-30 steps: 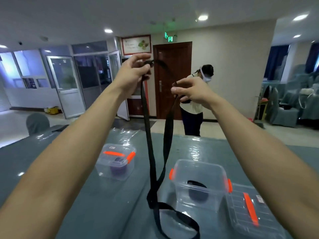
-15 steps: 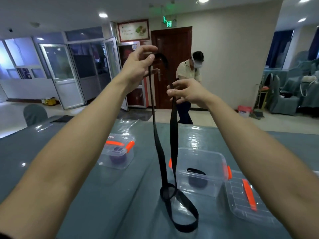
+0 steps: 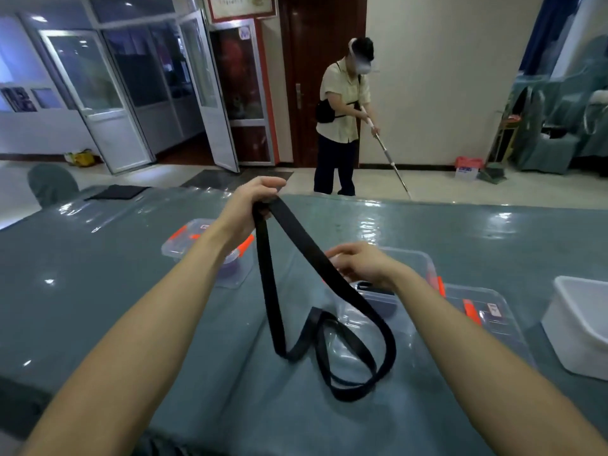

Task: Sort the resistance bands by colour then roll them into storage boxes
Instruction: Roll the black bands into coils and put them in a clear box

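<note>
Left hand point(image 3: 260, 197), at the centre of the frame, is clamped on the top fold of the black band point(image 3: 270, 291), fingers curled over it. It has come down from well above the table point(image 3: 98, 274), so far more of the band now lies slack on the surface, in loose loops at lower centre, instead of hanging as one long loop. Right hand point(image 3: 360, 263) has dropped lower too and no longer pinches a strand: its fingers are loosely spread just behind the band's right-hand strand, and whether they touch it I cannot tell.

By my reading, straightening is over and rolling has not begun; the band is not yet coiled.

The right hand hides much of the open clear box point(image 3: 418, 261); something dark shows inside, probably a rolled band. Its lid point(image 3: 483, 311) lies to the right. The left forearm covers the closed box point(image 3: 184, 238), where a purple shape barely shows. A white tub point(image 3: 579, 324) is cut off at the right edge.
</note>
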`<action>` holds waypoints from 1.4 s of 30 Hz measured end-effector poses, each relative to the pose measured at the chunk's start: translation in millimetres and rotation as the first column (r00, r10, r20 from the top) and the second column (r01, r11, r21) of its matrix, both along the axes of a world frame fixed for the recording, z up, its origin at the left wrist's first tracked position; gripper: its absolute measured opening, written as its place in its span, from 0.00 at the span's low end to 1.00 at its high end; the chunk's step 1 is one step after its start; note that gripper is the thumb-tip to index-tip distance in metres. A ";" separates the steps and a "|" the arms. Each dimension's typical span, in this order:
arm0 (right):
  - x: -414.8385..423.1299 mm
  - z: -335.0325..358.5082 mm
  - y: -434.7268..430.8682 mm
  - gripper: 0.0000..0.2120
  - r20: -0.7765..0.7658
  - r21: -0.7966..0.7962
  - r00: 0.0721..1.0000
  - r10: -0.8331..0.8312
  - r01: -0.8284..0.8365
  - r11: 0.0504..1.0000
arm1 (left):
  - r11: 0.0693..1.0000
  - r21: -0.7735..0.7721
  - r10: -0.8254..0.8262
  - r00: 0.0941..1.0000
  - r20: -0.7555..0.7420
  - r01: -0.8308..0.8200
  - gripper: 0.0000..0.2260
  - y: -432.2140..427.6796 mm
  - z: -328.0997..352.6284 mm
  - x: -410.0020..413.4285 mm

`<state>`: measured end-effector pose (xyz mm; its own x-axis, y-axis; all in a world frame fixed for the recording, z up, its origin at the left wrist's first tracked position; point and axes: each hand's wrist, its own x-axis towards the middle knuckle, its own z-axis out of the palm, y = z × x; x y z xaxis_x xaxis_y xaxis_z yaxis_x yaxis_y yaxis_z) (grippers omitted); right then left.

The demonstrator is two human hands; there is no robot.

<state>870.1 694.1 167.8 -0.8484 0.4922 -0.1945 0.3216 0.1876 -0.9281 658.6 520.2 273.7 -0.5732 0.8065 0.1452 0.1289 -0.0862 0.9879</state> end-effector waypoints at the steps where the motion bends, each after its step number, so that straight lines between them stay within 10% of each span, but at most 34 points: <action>1: -2.4 -15.7 -6.0 0.14 0.057 0.027 0.998 0.027 -0.028 0.999 | 1.000 -0.003 -0.012 1.000 0.000 0.012 0.17 -0.8 -3.5 2.5; 4: -14.3 -34.9 -28.1 0.18 0.075 0.103 0.995 0.065 -0.073 0.992 | 1.000 0.020 -0.022 1.000 0.019 0.022 0.17 -6.1 -0.2 11.1; 9: -34.3 31.0 -49.2 0.14 -0.391 -0.087 0.912 -0.126 0.099 0.991 | 1.000 -0.028 -0.004 0.998 -0.059 0.002 0.23 -17.5 18.9 17.2; 15: -31.5 137.7 -41.2 0.20 -0.417 0.575 0.908 0.051 0.220 0.788 | 0.992 -0.079 -0.120 0.888 -0.443 0.094 0.16 -10.1 73.1 22.8; 24: 21.5 212.8 -13.0 0.03 -0.471 0.621 0.882 -0.028 0.354 0.699 | 0.986 0.140 0.039 0.676 -0.736 0.096 0.16 25.9 114.5 66.1; 30: 81.0 145.4 -40.4 0.15 -0.557 0.053 0.805 -0.203 0.279 0.959 | 0.964 0.142 -0.082 0.759 -0.646 0.224 0.21 22.3 56.8 110.4; 33: 100.8 104.4 -57.8 0.19 -0.493 -0.239 0.747 -0.445 0.376 0.895 | 0.974 0.099 -0.098 0.773 -0.627 0.203 0.24 23.1 11.1 132.2; 42: 137.4 43.3 -64.8 0.12 -0.247 -0.366 0.774 -0.583 0.482 0.796 | 0.969 -0.050 -0.231 0.824 -0.518 0.241 0.23 18.0 -79.3 179.9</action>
<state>1007.5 629.3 211.1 -0.4993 0.8541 -0.1457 -0.0407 -0.1911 -0.9807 838.5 538.2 194.4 -0.2034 0.9020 0.3809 0.5927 -0.1962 0.7812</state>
